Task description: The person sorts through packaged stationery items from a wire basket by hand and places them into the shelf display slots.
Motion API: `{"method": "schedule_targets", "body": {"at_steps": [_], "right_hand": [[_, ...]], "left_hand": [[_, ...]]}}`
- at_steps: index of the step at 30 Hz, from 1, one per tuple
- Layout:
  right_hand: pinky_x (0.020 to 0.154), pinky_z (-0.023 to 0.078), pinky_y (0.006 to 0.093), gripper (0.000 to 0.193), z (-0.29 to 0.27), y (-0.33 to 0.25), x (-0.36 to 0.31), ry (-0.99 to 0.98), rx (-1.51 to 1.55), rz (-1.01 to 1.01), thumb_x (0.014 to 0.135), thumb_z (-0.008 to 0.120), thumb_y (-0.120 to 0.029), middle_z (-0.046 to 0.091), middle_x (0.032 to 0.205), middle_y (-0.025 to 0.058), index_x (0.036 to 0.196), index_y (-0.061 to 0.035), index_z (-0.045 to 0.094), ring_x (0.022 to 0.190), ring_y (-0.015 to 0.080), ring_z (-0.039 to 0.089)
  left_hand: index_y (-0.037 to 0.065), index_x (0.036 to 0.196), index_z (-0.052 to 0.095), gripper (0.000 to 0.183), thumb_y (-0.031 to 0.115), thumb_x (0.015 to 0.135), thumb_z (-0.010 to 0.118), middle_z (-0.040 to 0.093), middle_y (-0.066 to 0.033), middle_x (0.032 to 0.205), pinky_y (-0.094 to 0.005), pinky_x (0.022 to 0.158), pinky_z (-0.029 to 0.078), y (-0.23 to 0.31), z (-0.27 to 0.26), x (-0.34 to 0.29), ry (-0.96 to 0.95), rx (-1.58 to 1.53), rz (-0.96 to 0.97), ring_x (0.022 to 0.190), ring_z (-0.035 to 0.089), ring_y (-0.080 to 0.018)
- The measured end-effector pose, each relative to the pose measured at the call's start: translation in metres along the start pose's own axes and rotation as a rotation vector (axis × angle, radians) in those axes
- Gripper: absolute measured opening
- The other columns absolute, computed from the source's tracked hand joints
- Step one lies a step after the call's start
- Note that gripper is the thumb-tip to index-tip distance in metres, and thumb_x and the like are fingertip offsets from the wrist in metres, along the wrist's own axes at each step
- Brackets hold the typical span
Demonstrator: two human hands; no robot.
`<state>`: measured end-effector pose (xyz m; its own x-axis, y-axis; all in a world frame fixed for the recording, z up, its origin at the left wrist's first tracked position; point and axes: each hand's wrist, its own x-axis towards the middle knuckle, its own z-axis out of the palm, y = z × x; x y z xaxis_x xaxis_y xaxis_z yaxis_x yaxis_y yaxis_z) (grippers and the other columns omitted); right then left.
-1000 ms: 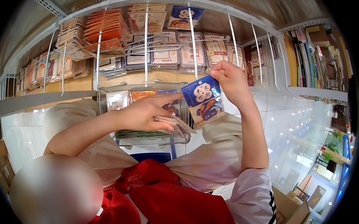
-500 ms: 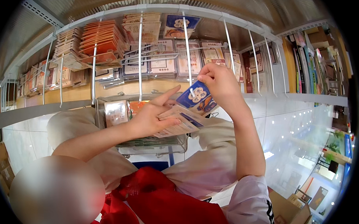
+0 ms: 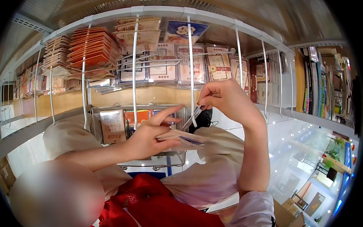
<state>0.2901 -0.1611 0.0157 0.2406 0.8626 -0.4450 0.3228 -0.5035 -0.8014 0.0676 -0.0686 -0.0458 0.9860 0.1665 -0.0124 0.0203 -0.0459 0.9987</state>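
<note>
My left hand (image 3: 150, 134) holds a small stack of flat card packets (image 3: 186, 139), the thumb on top and the forefinger stretched out. Between the thumb and fingers of my right hand (image 3: 229, 100) is the top edge of a single blue packet (image 3: 194, 114), tilted almost edge-on. It is at the low end of a white display hook (image 3: 191, 69); whether the hook passes through it I cannot tell. On the same hook, farther back, hangs a blue packet (image 3: 182, 32) with a white flower-shaped patch.
Orange packets (image 3: 93, 48) and cream packets (image 3: 137, 39) hang from neighbouring hooks. Clear-wrapped packets (image 3: 162, 70) line the shelf behind. Below my hands is a wire basket (image 3: 179, 157) holding more packets. Books (image 3: 314, 81) stand at right; a cardboard box (image 3: 287, 214) is lower right.
The blue packet in my right hand has turned from face-up to nearly edge-on. Both hands are lower in the picture, and the stack in my left hand has tipped flatter.
</note>
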Motion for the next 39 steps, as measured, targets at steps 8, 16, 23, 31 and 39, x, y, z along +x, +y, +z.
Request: {"method": "schedule_targets", "body": {"at_steps": [8,16,23,31,39], "right_hand": [[0.066,0.048,0.0226,0.001,-0.002,-0.005,0.001,-0.056,0.045,0.111,0.078,0.058,0.004,0.062,0.074,0.0071,0.078,0.0052,0.059,0.071,0.0107,0.059],[0.071,0.048,0.0232,0.007,-0.01,0.0,0.014,-0.097,0.162,0.202,0.079,0.057,0.005,0.062,0.083,0.0075,0.086,0.006,0.057,0.077,0.012,0.058],[0.066,0.046,0.0285,0.011,-0.006,-0.001,0.041,0.148,0.057,-0.03,0.073,0.056,0.002,0.064,0.074,0.0127,0.082,0.0037,0.063,0.074,0.0197,0.061],[0.065,0.048,0.0359,0.014,-0.012,-0.02,0.089,0.571,-0.331,-0.063,0.076,0.058,-0.005,0.063,0.078,0.0191,0.086,-0.0019,0.067,0.069,0.0322,0.061],[0.073,0.048,0.0406,0.016,-0.014,-0.009,0.126,0.91,-0.577,-0.222,0.075,0.058,-0.005,0.062,0.083,0.0191,0.088,-0.0039,0.068,0.078,0.0359,0.06]], "left_hand": [[-0.005,0.083,0.063,0.019,0.003,0.069,0.073,0.033,-0.0136,0.131,-0.0285,0.074,0.049,0.017,0.004,-0.013,0.124,0.009,-0.018,0.102,0.055,-0.0221],[-0.002,0.089,0.064,0.018,0.005,0.074,0.07,0.026,-0.0161,0.136,-0.0359,0.088,0.044,0.032,-0.005,-0.003,0.093,-0.468,-0.189,0.116,0.045,-0.028],[0.0,0.096,0.066,0.028,0.023,0.08,0.067,0.013,-0.0196,0.144,-0.0471,0.106,0.02,0.038,-0.027,0.012,0.048,-0.465,0.052,0.134,0.017,-0.0354],[-0.003,0.101,0.061,0.039,0.028,0.079,0.067,0.015,-0.0184,0.143,-0.0464,0.103,0.027,0.047,-0.04,0.008,0.067,-0.619,-0.088,0.131,0.024,-0.0335],[-0.002,0.128,0.036,0.064,0.027,0.079,0.067,0.019,-0.0155,0.141,-0.0413,0.1,0.034,0.042,-0.051,0.004,-0.024,-0.491,-0.014,0.128,0.03,-0.0295]]}}
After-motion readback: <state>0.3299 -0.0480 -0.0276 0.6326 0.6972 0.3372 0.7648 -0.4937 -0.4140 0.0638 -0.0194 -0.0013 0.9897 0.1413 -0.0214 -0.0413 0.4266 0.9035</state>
